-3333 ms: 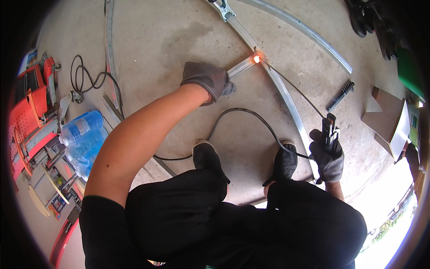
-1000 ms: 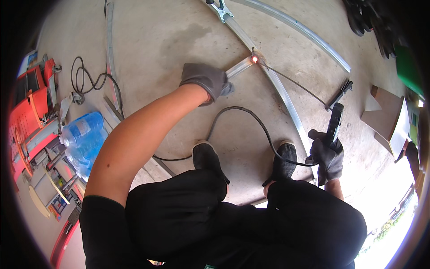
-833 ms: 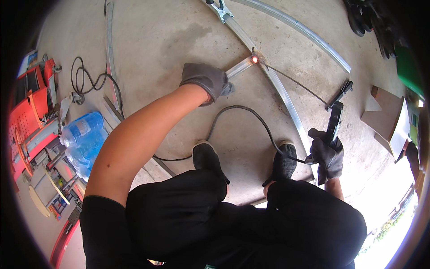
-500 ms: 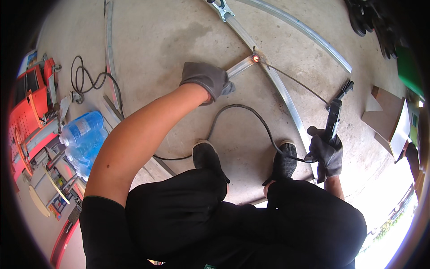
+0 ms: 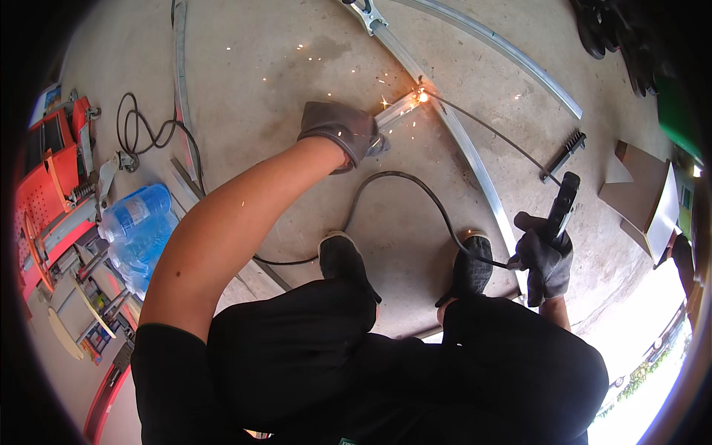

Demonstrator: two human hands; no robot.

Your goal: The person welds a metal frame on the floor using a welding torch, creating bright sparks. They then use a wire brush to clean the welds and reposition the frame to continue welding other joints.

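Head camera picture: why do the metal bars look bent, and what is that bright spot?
Head view: fisheye distortion curves the long grey metal strip toward the rim; the bright spot is the glare of orange welding sparks; the lower right corner is washed out by daylight.

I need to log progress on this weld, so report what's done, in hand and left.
Done: the short metal bar is set against the long steel strip on the concrete floor. In hand: the left hand steadies the bar while the right hand grips the electrode holder, whose welding rod sparks at the joint. Left: the seam is mid-arc; its quality cannot be judged.
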